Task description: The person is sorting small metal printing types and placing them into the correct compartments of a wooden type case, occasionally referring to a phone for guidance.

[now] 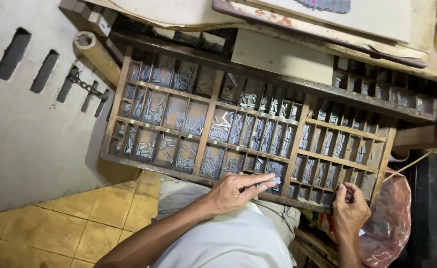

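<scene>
Left hand: the left hand (236,191) lies at about 6 o'clock in the view, palm down on the near edge of the tray, fingers stretched toward 3 o'clock. Its fingertips (270,183) pinch one small grey metal type piece (276,180) over a compartment in the near row.

Right hand: the right hand (350,208) sits at about 4 o'clock, curled shut at the tray's near right corner. It seems to grip a small dark object, too hidden to identify.

Tray: one wide, shallow wooden type case (206,131) with dark, worn dividers fills the middle of the view, tilted, its left end toward 9 o'clock and its right end toward 3 o'clock. It falls into three blocks: larger compartments on the left, narrow ones in the middle and on the right.

Contents: many short grey metal type sorts (223,124) lie loose in the compartments, too many and too small to count.

Second tray: one more dark wooden divided case (387,92) shows at 2 o'clock, partly under a shelf.

Above: one pale flat board (283,57) lies at 12 o'clock, touching the tray's far edge.

Left side: one grey wall (25,129) with four dark slots at 10 o'clock, one wooden cylinder (97,54) and one short chain (84,85) just beside it.

Floor: yellow tiles (69,223) at 7 o'clock.

Right side: one pinkish translucent plastic bag (395,223) at 4 o'clock, just beside the right hand.
</scene>
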